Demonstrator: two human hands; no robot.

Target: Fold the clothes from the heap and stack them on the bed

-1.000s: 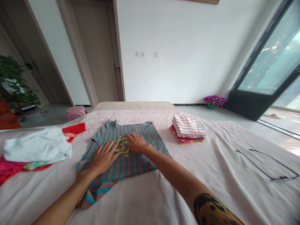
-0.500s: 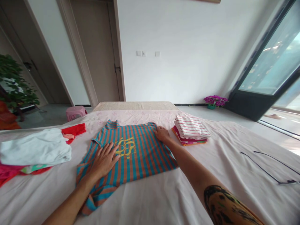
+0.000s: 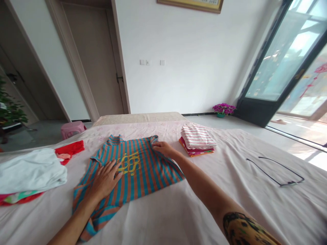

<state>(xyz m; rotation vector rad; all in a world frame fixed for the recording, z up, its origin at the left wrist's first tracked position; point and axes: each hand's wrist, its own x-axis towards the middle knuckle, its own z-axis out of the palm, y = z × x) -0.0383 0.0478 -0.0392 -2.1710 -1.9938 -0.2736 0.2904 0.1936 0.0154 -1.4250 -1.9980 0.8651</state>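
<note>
A blue and brown striped shirt (image 3: pixel 146 173) with yellow lettering lies spread out in front of me. My left hand (image 3: pixel 105 178) rests flat on its left half, fingers stretched out beside the lettering. At the shirt's far right corner, my right hand (image 3: pixel 165 149) pinches the fabric, and the edge there is lifted and curled over. The fingertips of that hand are partly hidden by the cloth. To the right of it stands a folded pile of clothes (image 3: pixel 198 137), with a white, red-striped piece on top.
A pale bedsheet (image 3: pixel 224 194) lies under everything. Loose clothes, with a white garment (image 3: pixel 33 170) on top and a red one (image 3: pixel 70 148) behind, lie at the left. Eyeglasses (image 3: pixel 281 183) rest at the right. A pink stool (image 3: pixel 73 129) stands beyond the left edge.
My right hand has drawn the shirt's far right corner slightly up and inward, so that side now folds. The left hand stays flat on the shirt. The view has turned somewhat to the right.
</note>
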